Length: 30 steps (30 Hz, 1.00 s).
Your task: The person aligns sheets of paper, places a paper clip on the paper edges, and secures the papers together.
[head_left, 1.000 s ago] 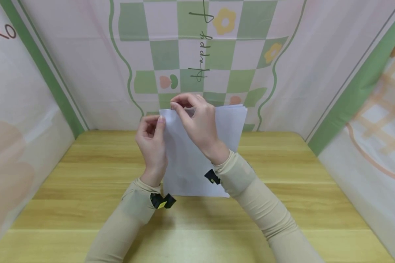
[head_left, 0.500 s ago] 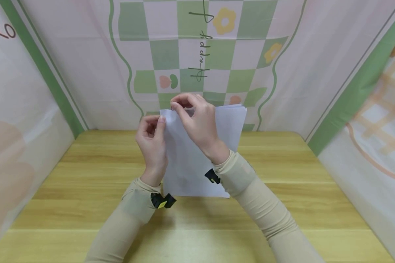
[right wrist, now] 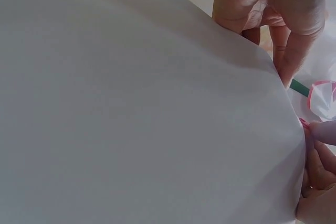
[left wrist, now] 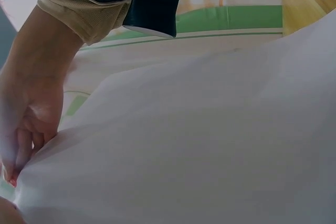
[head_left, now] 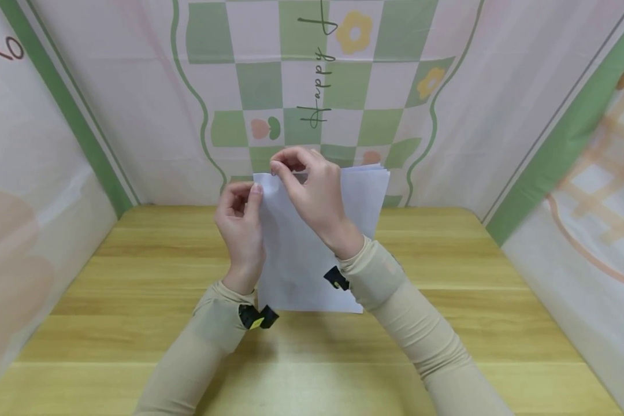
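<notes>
White sheets of paper (head_left: 301, 260) stand upright in a thin stack, their upper right corners slightly fanned. My left hand (head_left: 241, 231) pinches the stack's left edge near the top corner, thumb on the near face. At the top edge, just right of that corner, my right hand (head_left: 317, 193) pinches with thumb and fingertips. A small, thin pink-red piece (right wrist: 303, 123) shows there at the paper's edge, between the right fingertips in the right wrist view. Most of it is hidden by the fingers. The paper covers much of both wrist views.
Below lies a wood-grain table (head_left: 135, 323). A printed cloth (head_left: 260, 86) with green and white checks hangs behind it, and more printed cloth hangs at both sides. Each sleeve carries a black wrist camera (head_left: 257, 317).
Almost nothing differs. Both hands keep their pinch on the paper's upper left; hands and paper show only a very slight shift to the right.
</notes>
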Tool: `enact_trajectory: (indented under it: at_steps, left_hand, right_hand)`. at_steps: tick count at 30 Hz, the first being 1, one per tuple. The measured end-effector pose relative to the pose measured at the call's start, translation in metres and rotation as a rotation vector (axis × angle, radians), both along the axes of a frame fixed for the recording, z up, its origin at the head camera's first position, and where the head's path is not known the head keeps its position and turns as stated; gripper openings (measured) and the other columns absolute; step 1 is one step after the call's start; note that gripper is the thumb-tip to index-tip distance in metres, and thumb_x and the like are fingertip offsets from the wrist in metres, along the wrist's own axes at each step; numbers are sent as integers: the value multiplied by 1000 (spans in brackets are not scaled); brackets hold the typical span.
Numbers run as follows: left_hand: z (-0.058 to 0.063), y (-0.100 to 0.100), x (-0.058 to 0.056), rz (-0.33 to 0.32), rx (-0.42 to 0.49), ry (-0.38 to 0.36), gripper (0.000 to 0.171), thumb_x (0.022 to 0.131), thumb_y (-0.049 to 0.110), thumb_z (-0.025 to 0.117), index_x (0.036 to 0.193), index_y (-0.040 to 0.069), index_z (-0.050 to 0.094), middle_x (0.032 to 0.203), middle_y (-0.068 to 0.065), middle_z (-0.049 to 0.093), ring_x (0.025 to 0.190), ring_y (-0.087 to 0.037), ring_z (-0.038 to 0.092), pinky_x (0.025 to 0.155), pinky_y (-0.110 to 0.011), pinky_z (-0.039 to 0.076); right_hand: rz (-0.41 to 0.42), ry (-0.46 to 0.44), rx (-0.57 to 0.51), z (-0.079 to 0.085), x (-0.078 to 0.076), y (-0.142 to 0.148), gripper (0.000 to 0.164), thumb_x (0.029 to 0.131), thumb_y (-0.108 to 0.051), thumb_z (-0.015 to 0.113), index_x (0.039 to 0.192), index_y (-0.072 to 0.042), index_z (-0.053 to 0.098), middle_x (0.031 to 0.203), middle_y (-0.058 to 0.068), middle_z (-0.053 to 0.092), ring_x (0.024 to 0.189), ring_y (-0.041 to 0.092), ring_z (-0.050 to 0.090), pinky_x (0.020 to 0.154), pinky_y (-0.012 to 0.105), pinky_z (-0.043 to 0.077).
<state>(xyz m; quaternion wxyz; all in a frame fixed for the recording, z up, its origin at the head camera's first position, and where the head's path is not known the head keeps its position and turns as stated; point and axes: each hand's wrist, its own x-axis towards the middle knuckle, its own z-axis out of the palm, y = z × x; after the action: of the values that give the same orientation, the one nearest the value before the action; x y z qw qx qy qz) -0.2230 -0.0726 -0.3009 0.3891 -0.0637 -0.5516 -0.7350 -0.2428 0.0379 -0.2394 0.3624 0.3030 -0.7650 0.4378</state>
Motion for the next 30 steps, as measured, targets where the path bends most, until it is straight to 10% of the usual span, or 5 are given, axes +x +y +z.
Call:
enact_trajectory:
  at_steps: [30]
  left_hand:
    - [2, -1, 5, -33, -4, 3, 20, 91, 12, 63, 98, -7, 61, 86, 3, 58, 78, -16, 51, 70, -23, 42]
  right_hand:
    - [17, 60, -7, -1, -1, 3, 11, 88, -19, 68, 89, -8, 71, 81, 0, 70, 80, 9, 61, 71, 22, 50]
